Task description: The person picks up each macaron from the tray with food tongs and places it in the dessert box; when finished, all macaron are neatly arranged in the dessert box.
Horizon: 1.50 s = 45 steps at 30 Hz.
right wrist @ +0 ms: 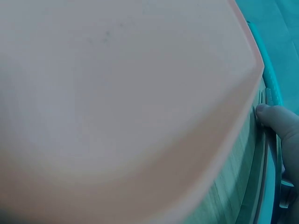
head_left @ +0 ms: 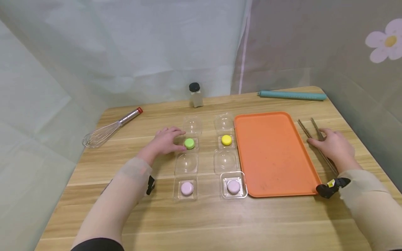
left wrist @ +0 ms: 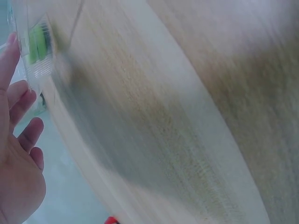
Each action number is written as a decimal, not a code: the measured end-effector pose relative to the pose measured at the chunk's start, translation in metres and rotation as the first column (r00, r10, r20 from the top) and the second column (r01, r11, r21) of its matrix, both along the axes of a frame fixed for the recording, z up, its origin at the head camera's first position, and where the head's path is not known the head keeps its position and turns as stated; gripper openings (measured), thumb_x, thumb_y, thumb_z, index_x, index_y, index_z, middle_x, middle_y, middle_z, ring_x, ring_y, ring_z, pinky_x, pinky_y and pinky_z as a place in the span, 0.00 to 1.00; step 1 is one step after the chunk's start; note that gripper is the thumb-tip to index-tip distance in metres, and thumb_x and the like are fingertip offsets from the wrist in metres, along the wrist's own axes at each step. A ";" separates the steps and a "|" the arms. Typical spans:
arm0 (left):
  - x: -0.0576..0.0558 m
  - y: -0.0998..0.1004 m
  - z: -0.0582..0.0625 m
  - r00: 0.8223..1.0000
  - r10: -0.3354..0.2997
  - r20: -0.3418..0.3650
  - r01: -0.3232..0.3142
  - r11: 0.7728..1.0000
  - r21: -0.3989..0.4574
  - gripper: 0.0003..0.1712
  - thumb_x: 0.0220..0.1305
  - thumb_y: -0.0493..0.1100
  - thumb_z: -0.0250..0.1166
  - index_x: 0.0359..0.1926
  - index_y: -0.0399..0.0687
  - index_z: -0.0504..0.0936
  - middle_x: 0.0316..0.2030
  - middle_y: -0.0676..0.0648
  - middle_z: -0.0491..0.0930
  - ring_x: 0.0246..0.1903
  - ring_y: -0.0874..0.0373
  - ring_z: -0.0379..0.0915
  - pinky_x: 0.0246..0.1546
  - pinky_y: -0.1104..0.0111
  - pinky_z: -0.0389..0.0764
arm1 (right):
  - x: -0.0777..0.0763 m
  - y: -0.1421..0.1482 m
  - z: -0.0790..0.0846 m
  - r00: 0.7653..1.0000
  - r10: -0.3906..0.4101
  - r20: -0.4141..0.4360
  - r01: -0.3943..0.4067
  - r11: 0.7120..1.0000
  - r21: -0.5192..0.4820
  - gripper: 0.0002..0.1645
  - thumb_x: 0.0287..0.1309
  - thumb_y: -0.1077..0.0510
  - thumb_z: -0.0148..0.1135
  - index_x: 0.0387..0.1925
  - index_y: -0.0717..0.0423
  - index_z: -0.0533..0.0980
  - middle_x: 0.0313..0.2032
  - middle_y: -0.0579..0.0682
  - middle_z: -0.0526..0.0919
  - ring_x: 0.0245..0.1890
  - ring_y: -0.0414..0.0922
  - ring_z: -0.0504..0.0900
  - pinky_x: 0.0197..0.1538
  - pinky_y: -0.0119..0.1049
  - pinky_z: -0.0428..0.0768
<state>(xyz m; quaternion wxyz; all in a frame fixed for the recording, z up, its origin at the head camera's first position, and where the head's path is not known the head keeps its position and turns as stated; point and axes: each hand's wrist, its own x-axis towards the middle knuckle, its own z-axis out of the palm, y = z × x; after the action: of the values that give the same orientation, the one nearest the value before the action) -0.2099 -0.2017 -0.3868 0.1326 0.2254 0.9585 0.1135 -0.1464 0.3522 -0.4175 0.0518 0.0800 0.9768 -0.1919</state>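
Note:
My left hand (head_left: pixel 166 141) is at the left edge of an open clear plastic box holding a green macaron (head_left: pixel 189 143). Its thumb and fingers are spread along that edge, and the left wrist view shows fingertips right at the box wall (left wrist: pixel 39 70). To the right of the orange tray, my right hand (head_left: pixel 336 146) grips long metal tongs (head_left: pixel 304 128), their two arms apart at the far end. In the right wrist view the thumb (right wrist: pixel 268 114) presses on the tongs; the other fingers are mostly hidden.
Open clear boxes hold a yellow macaron (head_left: pixel 226 140) and two lilac ones, one at front left (head_left: pixel 187 188), one at front right (head_left: pixel 233 187). The orange tray (head_left: pixel 276 157) lies beside them. Farther back are a whisk (head_left: pixel 108 132), a black-capped jar (head_left: pixel 196 97) and a teal roll (head_left: pixel 292 95).

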 end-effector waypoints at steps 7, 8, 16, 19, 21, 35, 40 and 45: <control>0.002 -0.001 -0.002 1.000 0.012 0.009 -0.012 1.000 0.029 0.43 0.54 0.62 0.66 0.66 0.48 0.66 0.65 0.41 0.62 0.62 0.41 0.55 0.59 0.45 0.53 | 0.000 -0.001 0.002 1.000 -0.010 0.014 0.010 1.000 -0.005 0.57 0.54 0.26 0.49 0.66 0.68 0.54 0.51 0.76 0.64 0.49 0.70 0.65 0.39 0.63 0.68; 0.002 -0.001 -0.002 1.000 0.013 0.009 -0.014 0.999 0.032 0.43 0.54 0.62 0.66 0.66 0.48 0.66 0.65 0.41 0.62 0.62 0.41 0.55 0.59 0.45 0.53 | -0.001 -0.001 0.003 1.000 -0.012 0.014 0.012 1.000 -0.004 0.57 0.54 0.26 0.49 0.66 0.68 0.54 0.51 0.76 0.64 0.49 0.70 0.65 0.38 0.63 0.68; 0.002 -0.002 -0.003 1.000 0.023 0.005 -0.023 0.998 0.050 0.44 0.54 0.64 0.65 0.66 0.49 0.65 0.65 0.42 0.61 0.62 0.41 0.54 0.59 0.44 0.52 | -0.004 -0.005 0.010 1.000 -0.026 0.000 0.026 1.000 0.015 0.57 0.53 0.25 0.47 0.67 0.65 0.53 0.52 0.73 0.64 0.50 0.69 0.65 0.37 0.63 0.67; 0.001 -0.002 -0.002 1.000 0.022 -0.007 -0.021 0.998 0.065 0.45 0.53 0.64 0.65 0.67 0.48 0.64 0.65 0.41 0.60 0.62 0.40 0.54 0.59 0.44 0.51 | -0.007 -0.010 0.015 0.999 -0.020 -0.031 0.020 1.000 0.015 0.56 0.53 0.25 0.46 0.67 0.63 0.54 0.52 0.72 0.65 0.50 0.68 0.66 0.37 0.62 0.67; 0.000 -0.002 0.000 1.000 0.020 -0.018 -0.019 0.997 0.071 0.45 0.53 0.64 0.65 0.67 0.48 0.64 0.66 0.40 0.60 0.62 0.40 0.54 0.59 0.44 0.51 | -0.010 -0.014 0.019 0.999 0.000 -0.053 0.001 1.000 0.016 0.55 0.53 0.25 0.46 0.67 0.62 0.55 0.51 0.70 0.67 0.50 0.67 0.67 0.36 0.61 0.68; -0.011 0.021 0.017 0.994 0.074 -0.076 -0.065 0.992 0.112 0.40 0.60 0.64 0.59 0.67 0.50 0.63 0.64 0.43 0.64 0.65 0.43 0.53 0.62 0.44 0.47 | -0.047 -0.072 0.052 0.971 0.231 -0.067 -0.231 0.973 0.006 0.51 0.54 0.31 0.55 0.67 0.61 0.57 0.49 0.66 0.74 0.47 0.62 0.72 0.44 0.59 0.69; -0.014 0.033 0.023 0.990 0.101 -0.103 -0.088 0.989 0.121 0.40 0.61 0.63 0.58 0.67 0.45 0.63 0.63 0.43 0.67 0.64 0.43 0.56 0.62 0.46 0.50 | -0.056 -0.094 0.056 0.955 0.286 -0.077 -0.285 0.958 0.025 0.50 0.53 0.32 0.58 0.68 0.58 0.58 0.49 0.63 0.75 0.47 0.60 0.73 0.43 0.57 0.71; -0.019 0.045 0.027 0.984 0.121 -0.129 -0.103 0.985 0.135 0.41 0.59 0.65 0.59 0.66 0.47 0.65 0.62 0.45 0.68 0.62 0.44 0.59 0.61 0.46 0.53 | -0.065 -0.113 0.057 0.938 0.336 -0.085 -0.337 0.941 0.000 0.47 0.55 0.37 0.60 0.68 0.57 0.59 0.49 0.62 0.76 0.47 0.59 0.74 0.44 0.56 0.72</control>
<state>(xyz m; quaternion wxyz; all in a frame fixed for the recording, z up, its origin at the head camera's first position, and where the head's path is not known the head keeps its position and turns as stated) -0.2291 -0.1562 -0.3593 0.0452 0.1862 0.9673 0.1663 -0.2112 0.2387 -0.3609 0.0435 -0.0968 0.9760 -0.1903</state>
